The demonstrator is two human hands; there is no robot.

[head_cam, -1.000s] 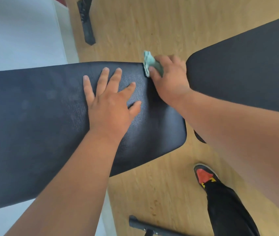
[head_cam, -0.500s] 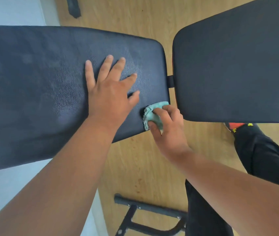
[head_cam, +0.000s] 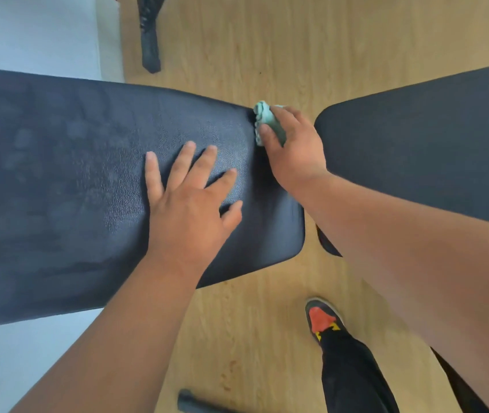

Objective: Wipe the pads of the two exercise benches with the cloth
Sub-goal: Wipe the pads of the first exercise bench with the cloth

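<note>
A gym or workout room — black padded bench pads (head_cam: 67, 186), a metal frame foot (head_cam: 149, 46), wood-look floor (head_cam: 267, 40).

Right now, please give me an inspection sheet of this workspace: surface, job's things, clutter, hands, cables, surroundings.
Surface: long black pad, textured, with dull smudged patches toward its left part.
Job's things: green cloth, bunched, at the far right edge of the long pad; second black pad to the right, apart across a gap.
Clutter: nothing seen.
Hands: left hand rests flat on the long pad, fingers spread; right hand grips the cloth.
Cables: nothing seen.
Surroundings: wooden floor; black frame foot; shoe with red toe.
</note>
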